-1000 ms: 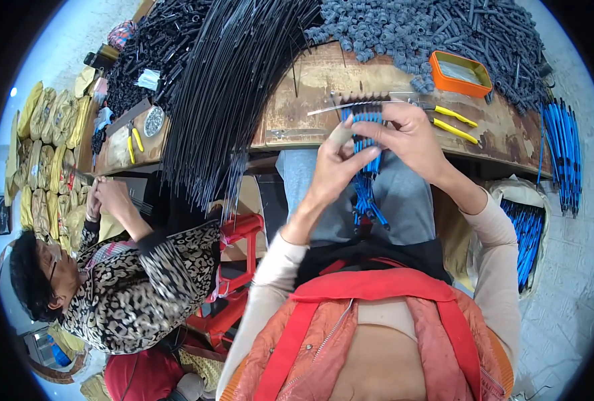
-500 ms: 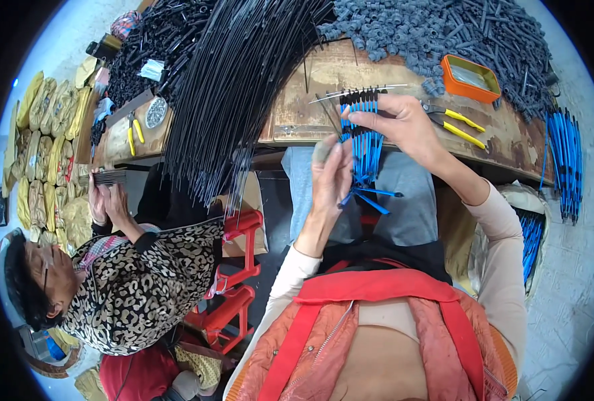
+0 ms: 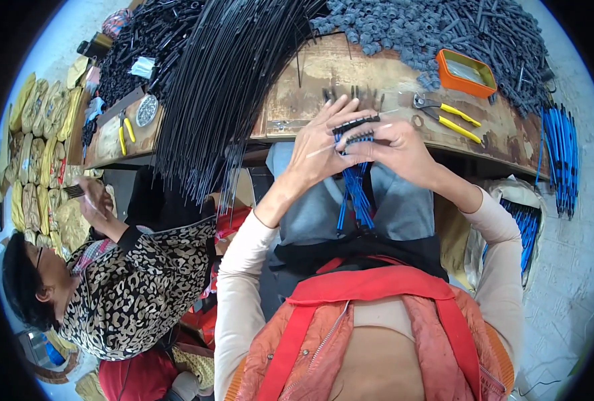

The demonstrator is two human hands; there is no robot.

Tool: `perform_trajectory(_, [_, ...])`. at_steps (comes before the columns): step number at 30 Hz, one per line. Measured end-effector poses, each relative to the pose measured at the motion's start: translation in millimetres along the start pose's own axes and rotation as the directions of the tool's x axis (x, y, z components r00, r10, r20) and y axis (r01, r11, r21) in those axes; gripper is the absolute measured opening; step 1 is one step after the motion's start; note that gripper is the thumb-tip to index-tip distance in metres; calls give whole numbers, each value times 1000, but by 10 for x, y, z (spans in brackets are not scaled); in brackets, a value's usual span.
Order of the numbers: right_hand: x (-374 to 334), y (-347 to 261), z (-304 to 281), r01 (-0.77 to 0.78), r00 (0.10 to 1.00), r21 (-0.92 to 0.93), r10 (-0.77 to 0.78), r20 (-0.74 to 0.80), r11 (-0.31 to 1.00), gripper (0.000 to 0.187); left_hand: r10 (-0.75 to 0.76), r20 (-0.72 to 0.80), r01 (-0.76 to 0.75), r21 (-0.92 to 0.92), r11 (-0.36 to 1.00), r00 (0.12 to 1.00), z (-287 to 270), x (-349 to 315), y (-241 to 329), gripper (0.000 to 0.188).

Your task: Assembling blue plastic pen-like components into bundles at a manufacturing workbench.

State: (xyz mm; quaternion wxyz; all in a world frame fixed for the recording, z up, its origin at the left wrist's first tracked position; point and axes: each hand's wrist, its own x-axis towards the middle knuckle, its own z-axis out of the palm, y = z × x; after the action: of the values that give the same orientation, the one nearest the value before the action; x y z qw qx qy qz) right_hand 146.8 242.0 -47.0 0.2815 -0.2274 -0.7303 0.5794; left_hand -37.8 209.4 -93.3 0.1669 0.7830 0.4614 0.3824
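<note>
A bundle of thin blue cables with black ends (image 3: 355,194) hangs between both hands, above my lap at the table's front edge. My left hand (image 3: 313,146) is against its upper left side, fingers reaching over the black tops and thumb side pressed to it. From the right, my right hand (image 3: 402,152) grips the bundle, thumb and fingers closed round its upper part. Short black pieces sit in a row across the top, and a thin pale strip or wire sticks out on either side. Fast motion blurs the black tips beyond my left fingers.
On the wooden table (image 3: 280,110) lie yellow-handled pliers (image 3: 452,119), an orange box (image 3: 467,72), grey ribbed parts (image 3: 404,30) and long black cables (image 3: 226,80). More blue cables (image 3: 561,160) hang at the right edge. A co-worker (image 3: 140,281) sits at left, holding dark pieces.
My left hand has moved up from the bundle's lower left side to its top. The bundle has dropped slightly, its loose ends now hanging straighter. The co-worker's hands have shifted left.
</note>
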Motion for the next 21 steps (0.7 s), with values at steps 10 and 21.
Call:
perform_trajectory(10, [-181, -34, -20, 312, 947, -323, -320, 32, 893, 27, 158, 70, -164, 85, 983, 985, 26, 124, -68, 46])
perform_trajectory(21, [-606, 333, -120, 405, 893, -2, -396, -212, 914, 56, 196, 158, -219, 144, 965, 968, 93, 162, -84, 69])
